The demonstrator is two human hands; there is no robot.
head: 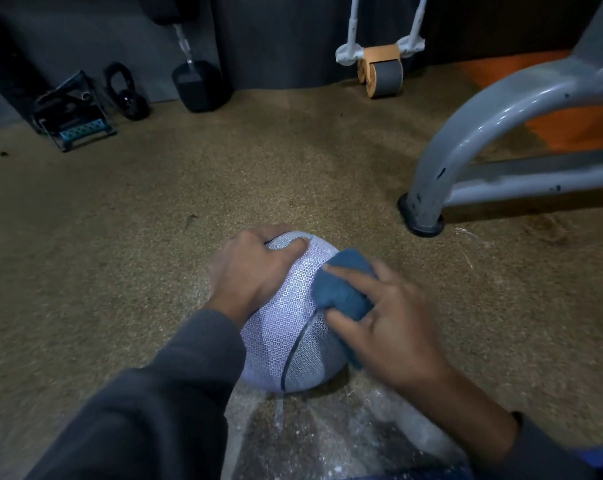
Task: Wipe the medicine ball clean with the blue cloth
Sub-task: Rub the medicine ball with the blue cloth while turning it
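Speckled tan floor (154, 220) fills most of the view, running back to a dark wall. At the right a grey curved metal frame (494, 109) stands on the floor with a black foot cap at its base. Against the wall lean a black hex dumbbell (199, 84), an ab roller (383, 72) with orange sides and a grey wheel, a black kettlebell (128, 91) and a small black rack (73, 112).

Close in front, the medicine ball (286, 323) rests on the floor, pale grey-lilac with a fine woven pattern and a dark seam curving down its near side. A sheet of clear plastic (327, 431) lies on the floor just below it.

A dark grey sleeve covers the left forearm. The left hand (251, 271) lies over the top left of the ball, its fingers curled round the far side and the thumb pressed on the surface. The right hand (393, 327) grips the bunched blue cloth (345, 289) between thumb and spread fingers, pressing it against the ball's upper right side.
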